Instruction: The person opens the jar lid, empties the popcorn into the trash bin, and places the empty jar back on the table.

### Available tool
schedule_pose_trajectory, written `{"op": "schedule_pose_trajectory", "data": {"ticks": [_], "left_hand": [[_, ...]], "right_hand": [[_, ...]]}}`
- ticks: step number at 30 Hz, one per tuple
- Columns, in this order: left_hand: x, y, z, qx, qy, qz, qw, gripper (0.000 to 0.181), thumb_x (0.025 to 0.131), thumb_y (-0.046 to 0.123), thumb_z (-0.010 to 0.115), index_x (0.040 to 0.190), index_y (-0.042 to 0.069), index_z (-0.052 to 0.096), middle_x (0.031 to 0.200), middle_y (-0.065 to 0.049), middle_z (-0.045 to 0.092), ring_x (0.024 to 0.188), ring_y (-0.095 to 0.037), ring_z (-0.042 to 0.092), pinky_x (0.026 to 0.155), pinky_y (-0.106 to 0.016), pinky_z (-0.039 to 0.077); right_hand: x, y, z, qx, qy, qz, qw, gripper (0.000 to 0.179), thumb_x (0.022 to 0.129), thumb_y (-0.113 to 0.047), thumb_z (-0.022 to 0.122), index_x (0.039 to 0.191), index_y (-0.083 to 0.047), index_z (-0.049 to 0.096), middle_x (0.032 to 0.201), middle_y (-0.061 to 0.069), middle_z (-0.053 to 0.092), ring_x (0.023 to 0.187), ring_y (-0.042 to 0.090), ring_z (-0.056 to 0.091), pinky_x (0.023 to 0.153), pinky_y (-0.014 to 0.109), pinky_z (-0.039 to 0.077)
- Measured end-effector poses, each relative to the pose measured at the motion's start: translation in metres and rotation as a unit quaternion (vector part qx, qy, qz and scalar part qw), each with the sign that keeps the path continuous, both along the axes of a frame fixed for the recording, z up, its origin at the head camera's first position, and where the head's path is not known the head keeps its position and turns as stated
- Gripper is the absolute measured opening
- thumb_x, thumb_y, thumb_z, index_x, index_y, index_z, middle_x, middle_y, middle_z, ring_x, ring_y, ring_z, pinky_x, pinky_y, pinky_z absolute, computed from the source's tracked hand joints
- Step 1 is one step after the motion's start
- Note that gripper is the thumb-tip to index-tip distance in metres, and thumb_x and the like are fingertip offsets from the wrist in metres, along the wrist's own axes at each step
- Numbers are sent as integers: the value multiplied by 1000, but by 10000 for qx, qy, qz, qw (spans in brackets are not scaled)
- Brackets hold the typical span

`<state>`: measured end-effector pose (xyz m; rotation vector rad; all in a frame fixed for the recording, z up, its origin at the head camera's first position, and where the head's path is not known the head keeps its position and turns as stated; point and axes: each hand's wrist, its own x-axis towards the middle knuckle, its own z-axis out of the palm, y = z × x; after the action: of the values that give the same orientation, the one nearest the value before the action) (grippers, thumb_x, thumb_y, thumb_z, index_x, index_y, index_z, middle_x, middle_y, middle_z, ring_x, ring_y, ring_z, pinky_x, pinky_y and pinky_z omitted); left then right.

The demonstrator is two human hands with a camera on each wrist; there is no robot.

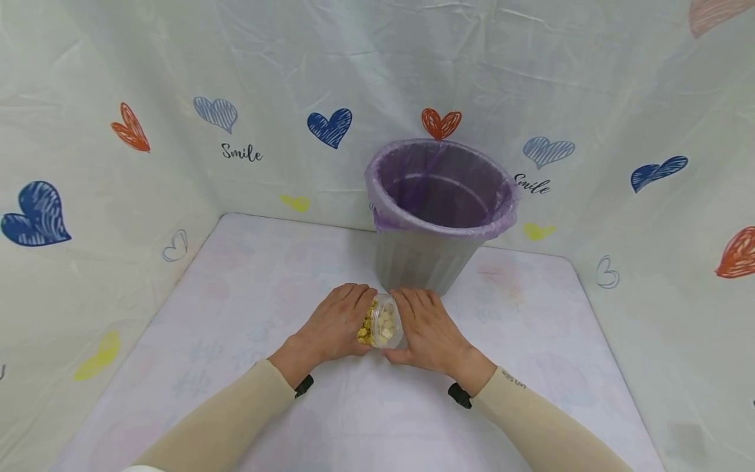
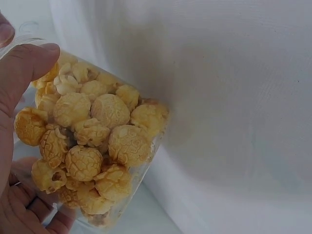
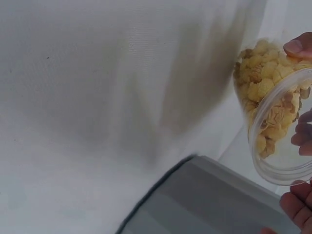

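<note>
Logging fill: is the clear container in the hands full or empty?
Not empty: the clear container holds popcorn, visible through its wall in the left wrist view. Can't tell whether it's full.

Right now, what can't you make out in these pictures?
Bin: its inside floor, head view, hidden by its near rim.
Jar: part of its rim, right wrist view, cut off by the right edge.
Left hand: its wrist, left wrist view, cut off by the left edge.
Writing on the right sleeve: head view, too small to read surely.
</note>
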<state>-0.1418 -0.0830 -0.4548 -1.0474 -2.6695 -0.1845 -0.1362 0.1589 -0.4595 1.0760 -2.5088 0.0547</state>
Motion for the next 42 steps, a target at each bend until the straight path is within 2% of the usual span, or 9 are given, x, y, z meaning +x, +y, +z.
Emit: {"op": "schedule_pose_trajectory", "data": {"ticks": [7,15,21,29,35,42], "left_hand": [[-1,0,0,-53,4,4,10000,102,69,52,94,145,0,51,139,-13,60,132,-31,55,116,-44,45],[-1,0,-1,29,37,-22,10000,100,68,50,95,143,0,51,137,-13,60,130,-31,56,116,-44,46],[-1,0,-1,41,48,-51,10000,100,68,49,95,143,-1,51,137,-13,60,129,-31,56,115,-44,47],[-2,-1,0,45,-32,34,10000,101,68,50,95,144,-1,51,138,-14,61,130,-31,56,115,-45,46],[-2,-1,0,-29,-87,204,9997,104,68,54,95,144,-1,50,138,-16,60,130,-32,56,115,-45,46],[-1,-1,1,-35,81,384,9992,105,68,57,94,142,-4,52,136,-17,62,128,-33,58,114,-45,48]], "right_hand": [[0,1,1,485,422,256,9976,104,73,-62,83,147,2,45,140,17,55,125,34,55,106,51,47],[0,-1,-2,-162,-61,-52,9998,106,77,-71,74,147,4,46,138,17,58,126,34,57,105,50,49],[0,-1,-2,-204,-293,-160,9992,105,77,-71,75,148,2,47,136,15,60,125,33,58,104,51,50],[-2,0,1,-166,-13,178,9997,100,71,-58,85,144,-2,46,136,15,53,121,33,54,104,51,49],[-3,1,2,-80,3,149,9999,100,75,-59,82,147,-2,42,137,16,51,122,33,53,105,50,48],[-3,3,5,-453,194,120,9987,102,73,-62,82,145,-1,44,133,18,53,112,35,57,93,48,52]]}}
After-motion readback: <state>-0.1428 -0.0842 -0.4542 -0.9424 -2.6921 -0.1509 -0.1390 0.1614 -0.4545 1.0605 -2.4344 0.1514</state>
